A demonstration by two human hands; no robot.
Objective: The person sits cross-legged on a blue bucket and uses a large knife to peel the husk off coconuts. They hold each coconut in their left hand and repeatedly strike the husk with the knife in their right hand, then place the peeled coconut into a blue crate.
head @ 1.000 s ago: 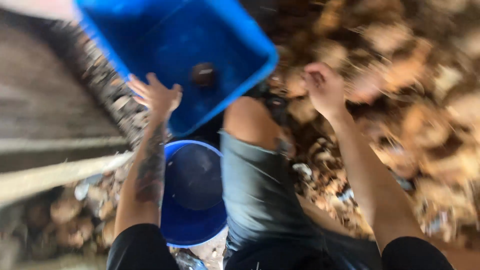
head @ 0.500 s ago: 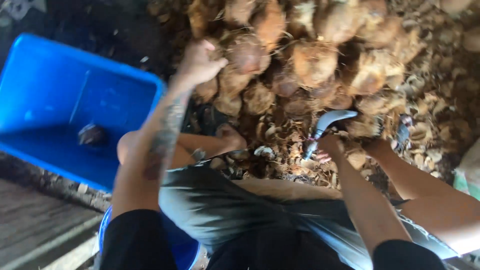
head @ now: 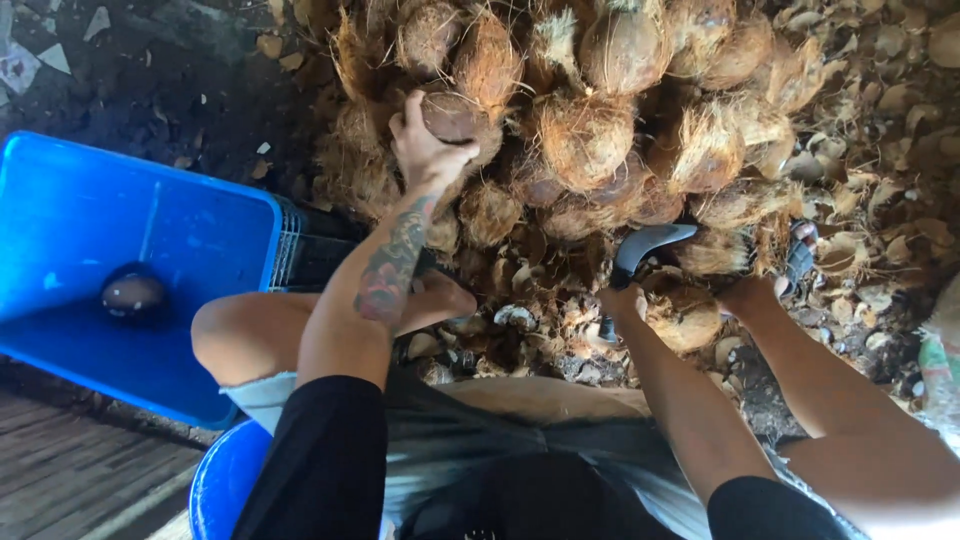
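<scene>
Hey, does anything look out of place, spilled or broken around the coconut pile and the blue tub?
Nothing looks damaged. Husk scraps litter the ground beside the coconut pile. The big blue tub holds just one husked coconut. The left hand grips a coconut in the pile; the right hand holds a curved blade.

The brown, hairy coconut (head: 452, 118) I grip sits at the near edge of the husked heap; my curved grey knife (head: 640, 252) points upward
</scene>
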